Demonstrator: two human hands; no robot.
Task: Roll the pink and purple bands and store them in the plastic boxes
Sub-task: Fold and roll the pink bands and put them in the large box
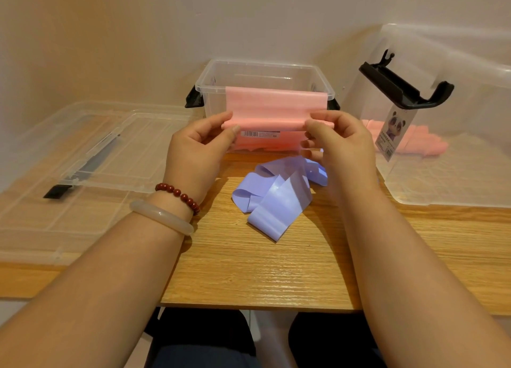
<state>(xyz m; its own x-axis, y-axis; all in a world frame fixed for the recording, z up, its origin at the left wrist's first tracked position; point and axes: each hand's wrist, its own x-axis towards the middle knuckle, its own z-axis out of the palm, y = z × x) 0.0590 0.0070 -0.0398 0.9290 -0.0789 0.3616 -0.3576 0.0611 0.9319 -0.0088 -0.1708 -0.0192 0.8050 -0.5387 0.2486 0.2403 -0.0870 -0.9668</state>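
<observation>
Both hands pinch the rolled near edge of the pink band (272, 106): the left hand (199, 149) at its left end, the right hand (336, 143) at its right end, thumbs and curled fingers closed on the roll. Its unrolled length runs up over the front rim of the small clear box (218, 71) behind it. Below the hands, the purple band (276, 196) lies loose and crumpled on the wooden table (249, 271). A larger clear box (456, 174) at right holds pink rolls (425, 143). Flat clear lids (83, 157) rest at left.
</observation>
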